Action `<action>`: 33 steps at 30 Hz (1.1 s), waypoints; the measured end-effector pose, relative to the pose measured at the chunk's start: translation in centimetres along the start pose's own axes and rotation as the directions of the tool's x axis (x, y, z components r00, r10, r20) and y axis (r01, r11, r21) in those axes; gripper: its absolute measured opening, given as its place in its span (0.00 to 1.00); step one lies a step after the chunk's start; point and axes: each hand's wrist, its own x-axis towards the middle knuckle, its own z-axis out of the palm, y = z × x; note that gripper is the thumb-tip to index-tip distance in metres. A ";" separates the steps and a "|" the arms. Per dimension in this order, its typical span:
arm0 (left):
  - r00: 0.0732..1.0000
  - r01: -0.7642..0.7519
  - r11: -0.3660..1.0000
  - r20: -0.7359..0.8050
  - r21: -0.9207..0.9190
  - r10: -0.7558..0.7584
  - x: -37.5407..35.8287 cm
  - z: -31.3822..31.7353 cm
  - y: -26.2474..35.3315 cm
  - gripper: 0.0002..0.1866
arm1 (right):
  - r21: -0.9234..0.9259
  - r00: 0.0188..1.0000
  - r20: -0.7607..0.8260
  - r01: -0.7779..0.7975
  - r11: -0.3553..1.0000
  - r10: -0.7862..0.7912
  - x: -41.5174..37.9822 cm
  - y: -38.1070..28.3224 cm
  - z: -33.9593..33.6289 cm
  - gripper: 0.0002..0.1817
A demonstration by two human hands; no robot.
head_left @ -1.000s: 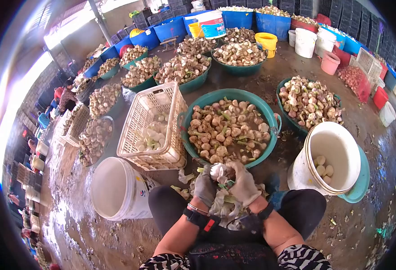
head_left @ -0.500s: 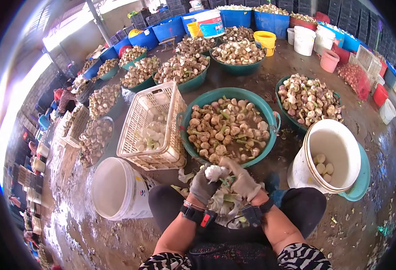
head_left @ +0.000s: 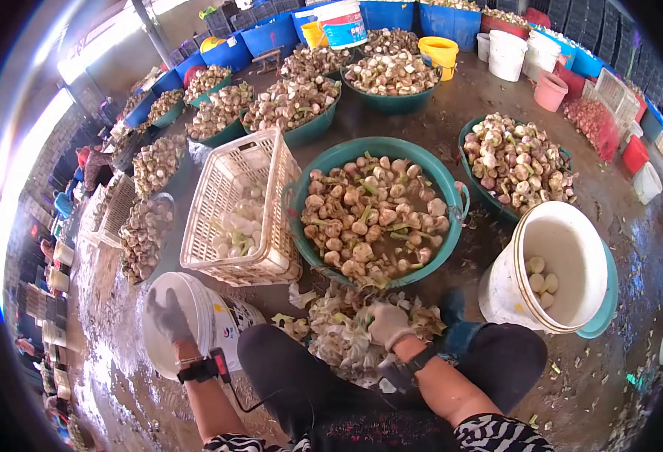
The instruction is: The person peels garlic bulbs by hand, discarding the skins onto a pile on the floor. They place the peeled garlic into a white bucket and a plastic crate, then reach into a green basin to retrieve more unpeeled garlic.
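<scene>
Standing at left hand [head_left: 170, 315] (fingers apart), one white bucket [head_left: 217, 310]; below right hand [head_left: 387, 325] (closure indeterminable), one peel heap [head_left: 336, 337].

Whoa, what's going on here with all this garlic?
Someone is sitting among big tubs of garlic. Their gloved left hand is open at the mouth of a white bucket. Their gloved right hand is down at a heap of papery peels between their legs; I can't tell if it holds anything. In front, a green tub holds brownish bulbs, and a crate beside it holds whiter ones.
</scene>
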 end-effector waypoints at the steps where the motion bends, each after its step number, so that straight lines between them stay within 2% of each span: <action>1: 0.999 -0.011 0.996 -0.045 0.085 0.015 -1.2 -0.6 3.6 0.17 | 0.013 0.996 -0.085 -0.037 0.999 0.038 0.9 0.2 0.0 0.21; 2: 0.995 -0.016 0.986 -0.092 0.169 0.032 -2.4 -0.3 6.6 0.17 | 0.025 0.983 -0.170 -0.070 0.997 0.073 2.5 0.2 -0.7 0.22; 3: 0.995 -0.088 0.991 0.063 0.098 0.082 -3.2 1.0 7.9 0.17 | 0.036 0.961 -0.255 -0.100 0.994 0.106 4.2 0.2 -1.5 0.23; 5: 0.917 -0.188 0.979 0.343 -0.081 0.204 -4.9 4.3 11.6 0.16 | -0.041 0.957 -0.076 -0.284 0.958 0.281 8.0 0.8 -2.9 0.24; 7: 0.838 0.051 0.982 0.543 -0.183 0.058 -8.1 8.3 18.0 0.12 | -0.171 0.906 0.079 -0.398 0.901 0.415 10.9 0.9 -3.1 0.25; 8: 0.753 0.297 0.934 0.650 -0.199 -0.101 -9.7 10.5 19.4 0.12 | -0.251 0.873 0.146 -0.422 0.871 0.466 12.0 0.7 -2.8 0.26; 9: 0.620 0.525 0.832 0.750 -0.180 -0.229 -11.0 12.4 20.1 0.11 | -0.331 0.829 0.208 -0.439 0.835 0.519 12.9 0.7 -2.6 0.27; 10: 0.543 0.530 0.833 0.818 -0.160 -0.188 -12.3 13.9 20.1 0.11 | -0.297 0.792 0.306 -0.447 0.843 0.528 13.6 0.8 -2.6 0.25; 11: 0.459 0.535 0.833 0.877 -0.143 -0.144 -13.4 15.6 19.6 0.11 | -0.271 0.846 0.253 -0.403 0.874 0.469 13.7 1.2 -2.1 0.24; 13: 0.457 0.377 0.909 0.889 -0.177 -0.017 -15.8 18.8 16.5 0.13 | -0.230 0.930 0.137 -0.304 0.925 0.340 12.6 2.4 -0.7 0.23; 14: 0.380 0.382 0.918 0.923 -0.102 -0.055 -17.2 20.0 14.8 0.14 | -0.217 0.967 -0.039 -0.252 0.943 0.250 11.7 2.8 -0.2 0.20; 15: 0.303 0.384 0.923 0.948 -0.026 -0.099 -18.1 20.3 14.5 0.14 | -0.137 0.968 0.006 -0.246 0.959 0.249 11.5 3.0 -0.5 0.19; 16: 0.180 0.355 0.929 0.968 0.101 -0.174 -18.9 20.5 14.1 0.17 | -0.052 0.968 0.049 -0.243 0.969 0.246 11.2 3.2 -1.0 0.19; 17: 0.192 0.231 0.968 0.970 0.102 -0.148 -19.5 20.6 14.2 0.18 | 0.040 0.967 0.083 -0.243 0.969 0.239 10.9 3.4 -1.5 0.19; 18: 0.200 0.101 0.990 0.973 0.097 -0.116 -20.0 20.7 14.3 0.20 | 0.023 0.986 0.049 -0.159 0.987 0.158 10.9 4.2 -1.2 0.19; 19: 0.203 -0.033 0.996 0.976 0.088 -0.079 -20.6 20.9 14.2 0.21 | -0.032 0.978 0.108 -0.175 0.984 0.177 11.0 4.4 -1.1 0.19; 20: 0.145 0.089 0.992 0.984 0.094 -0.106 -21.4 21.6 12.4 0.24 | -0.088 0.966 0.163 -0.187 0.978 0.200 11.3 4.1 -1.3 0.19; 21: 0.131 0.125 0.986 0.983 0.110 -0.126 -22.1 22.4 10.8 0.24 | -0.144 0.954 0.209 -0.190 0.971 0.217 11.9 3.6 -1.7 0.19; 22: 0.122 0.160 0.979 0.982 0.125 -0.145 -22.5 23.1 9.4 0.24 | -0.074 0.916 0.236 -0.316 0.946 0.324 12.2 2.6 -2.3 0.18; 23: 0.114 0.198 0.970 0.979 0.143 -0.168 -22.6 23.3 9.0 0.25 | -0.026 0.918 0.218 -0.333 0.943 0.331 12.3 2.5 -2.5 0.18; 25: 0.227 0.280 0.959 0.966 0.056 -0.123 -22.3 22.1 9.9 0.26 | 0.075 0.918 0.198 -0.365 0.928 0.345 12.7 3.2 -1.4 0.20; 26: 0.281 0.318 0.948 0.954 0.011 -0.105 -22.3 21.5 10.4 0.26 | 0.210 0.942 0.203 -0.309 0.928 0.268 13.1 5.2 0.1 0.19; 29: 0.231 0.464 0.879 0.943 0.108 -0.238 -22.8 20.5 12.0 0.21 | 0.377 0.998 -0.052 0.044 0.925 -0.027 11.3 6.3 2.3 0.19; 30: 0.159 0.554 0.820 0.948 0.147 -0.277 -23.4 21.0 11.0 0.21 | 0.428 0.994 -0.113 0.059 0.902 -0.011 8.4 2.5 -0.6 0.18; 31: 0.083 0.631 0.752 0.948 0.188 -0.307 -24.4 22.1 8.9 0.21 | 0.505 0.974 -0.217 0.172 0.846 -0.068 6.8 1.3 -0.1 0.14; 32: 0.000 0.697 0.677 0.943 0.238 -0.332 -24.5 21.7 9.7 0.21 | 0.484 0.960 -0.272 0.201 0.852 -0.072 6.1 1.0 0.2 0.14; 33: 0.002 0.735 0.651 0.958 0.192 -0.285 -24.4 20.9 10.2 0.22 | 0.462 0.942 -0.327 0.228 0.857 -0.075 5.4 0.9 0.3 0.14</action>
